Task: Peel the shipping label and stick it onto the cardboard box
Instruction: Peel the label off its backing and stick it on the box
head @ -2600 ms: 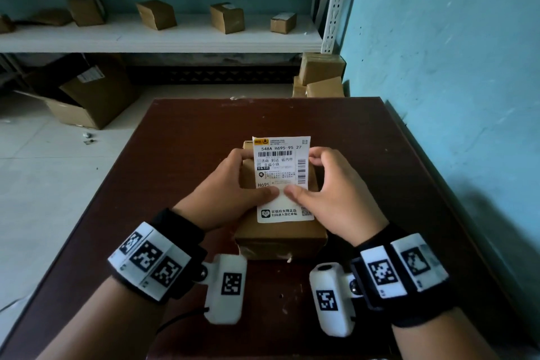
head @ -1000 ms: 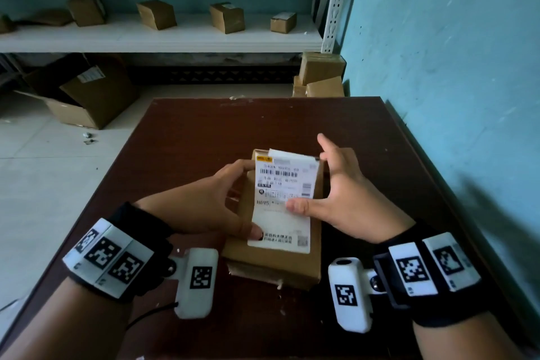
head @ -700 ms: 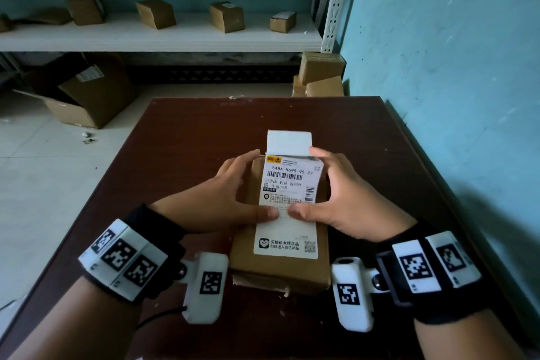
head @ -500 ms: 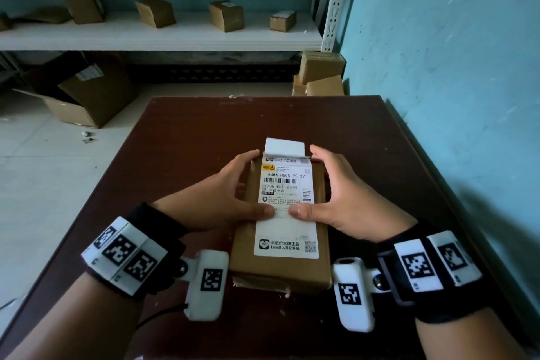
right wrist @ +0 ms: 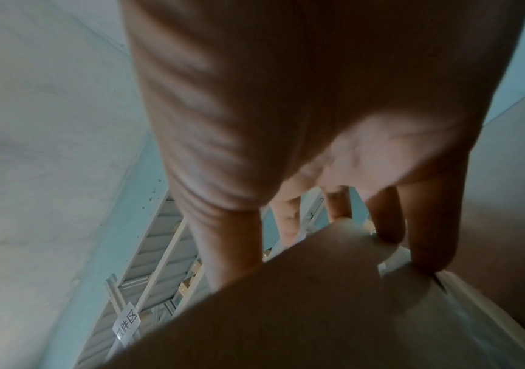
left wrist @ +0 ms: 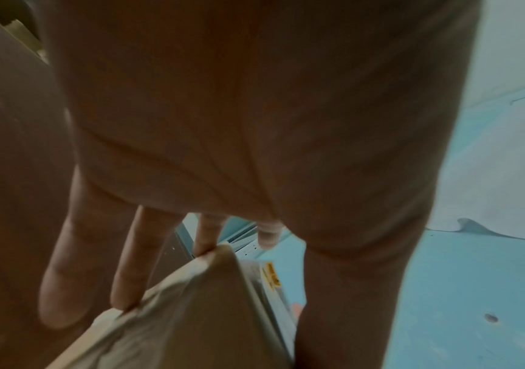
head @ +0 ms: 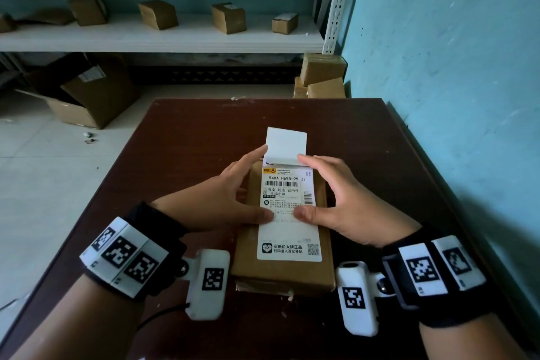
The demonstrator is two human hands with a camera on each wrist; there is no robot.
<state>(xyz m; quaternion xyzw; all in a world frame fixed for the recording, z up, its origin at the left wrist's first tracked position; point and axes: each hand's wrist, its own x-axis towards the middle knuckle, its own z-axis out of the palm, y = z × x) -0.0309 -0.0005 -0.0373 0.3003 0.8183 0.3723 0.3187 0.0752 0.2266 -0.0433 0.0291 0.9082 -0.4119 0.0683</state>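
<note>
A brown cardboard box [head: 295, 272] lies lengthwise on the dark table [head: 190, 140]. The white shipping label [head: 287, 231] lies flat along its top. A blank white backing strip [head: 286, 140] sticks up past the box's far end. My left hand [head: 263, 184] presses its thumb on the label's middle, and its straight fingers run along the box's left edge. My right hand [head: 301, 185] mirrors it, thumb on the label and index finger on the label's far fold. In the wrist views, fingers [left wrist: 128, 274] and fingers [right wrist: 431, 237] touch the box [left wrist: 192, 312] [right wrist: 286, 312].
A teal wall [head: 453, 96] runs close along the table's right side. Behind the table, a white shelf [head: 175, 35] carries several small boxes. An open carton [head: 87, 96] sits on the floor at left. Stacked boxes [head: 321, 76] stand by the shelf post.
The box was turned straight and the label laid down flat along its top. Both thumbs now press its middle, and the index fingers have moved up to the far end by the backing strip.
</note>
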